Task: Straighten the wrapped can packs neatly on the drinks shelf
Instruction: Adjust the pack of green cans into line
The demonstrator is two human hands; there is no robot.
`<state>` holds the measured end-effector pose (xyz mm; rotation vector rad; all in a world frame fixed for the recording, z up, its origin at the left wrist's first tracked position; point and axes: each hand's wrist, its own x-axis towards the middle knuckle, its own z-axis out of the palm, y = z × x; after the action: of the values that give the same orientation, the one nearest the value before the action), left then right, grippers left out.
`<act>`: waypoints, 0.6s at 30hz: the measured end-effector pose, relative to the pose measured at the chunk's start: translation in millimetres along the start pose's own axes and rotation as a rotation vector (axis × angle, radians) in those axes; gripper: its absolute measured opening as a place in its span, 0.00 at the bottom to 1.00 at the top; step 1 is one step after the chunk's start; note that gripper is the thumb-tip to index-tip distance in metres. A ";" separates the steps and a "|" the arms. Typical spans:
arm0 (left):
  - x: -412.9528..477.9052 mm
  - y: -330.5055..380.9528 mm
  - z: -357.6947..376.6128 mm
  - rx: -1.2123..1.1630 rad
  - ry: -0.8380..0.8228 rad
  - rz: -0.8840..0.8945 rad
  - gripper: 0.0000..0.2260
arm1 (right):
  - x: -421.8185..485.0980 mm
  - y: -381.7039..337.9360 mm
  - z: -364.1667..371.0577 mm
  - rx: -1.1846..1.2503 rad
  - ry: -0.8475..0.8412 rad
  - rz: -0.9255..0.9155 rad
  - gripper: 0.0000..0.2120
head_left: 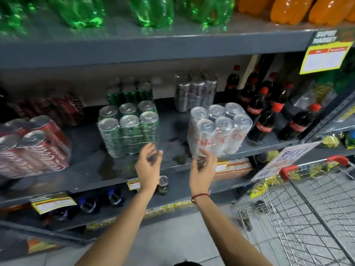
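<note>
While both hands hover empty and spread before the shelf (pixel 96 167), the left hand (pixel 148 166) nears the green pack (pixel 129 131); the right hand (pixel 203 169) nears the skewed silver pack (pixel 217 129). Grip low, swivel it square to the edge.

On the grey shelf (pixel 86 150) stand 3 wrapped 6-packs in front: red pack (pixel 32 146) at left, green pack (pixel 130 129) in the middle, silver pack (pixel 217 129) at right, beside cola bottles (pixel 265 121). Both hands are raised with loose, empty fingers: left hand (pixel 148 167) below the green pack, right hand (pixel 203 171) overlapping the silver pack's lower edge. A cart (pixel 311 198) stands at right.
</note>
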<state>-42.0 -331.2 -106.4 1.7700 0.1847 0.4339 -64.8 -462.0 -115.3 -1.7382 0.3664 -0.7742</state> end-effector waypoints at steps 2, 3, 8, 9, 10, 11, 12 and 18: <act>12.7 -10.6 -35.6 0.001 0.169 -0.027 0.14 | -14.0 -22.3 22.3 0.017 -0.116 -0.056 0.12; 18.5 -16.1 -48.4 0.018 0.230 -0.048 0.13 | -14.4 -29.4 31.2 0.006 -0.175 -0.070 0.13; 52.0 -29.1 -104.7 0.075 0.223 -0.151 0.23 | 12.5 -46.8 87.4 -0.147 -0.565 0.047 0.34; 57.8 -29.7 -109.7 0.037 0.145 -0.181 0.28 | 19.7 -47.3 95.0 -0.190 -0.654 0.124 0.41; 63.3 -30.2 -113.5 -0.015 0.057 -0.215 0.32 | 26.0 -45.4 102.2 -0.225 -0.733 0.171 0.45; 67.7 -30.7 -115.2 -0.052 -0.038 -0.236 0.34 | 30.7 -44.1 107.3 -0.252 -0.800 0.188 0.49; 69.7 -28.8 -116.0 -0.072 -0.124 -0.247 0.33 | 33.9 -40.5 111.9 -0.268 -0.853 0.194 0.51; 68.1 -30.0 -120.3 0.061 -0.306 -0.240 0.39 | 24.9 -28.5 111.1 -0.342 -0.890 0.204 0.47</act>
<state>-22.8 -191.2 -99.8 1.8223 0.1912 -0.0169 23.1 -386.6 -96.6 -2.1293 0.0541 0.2595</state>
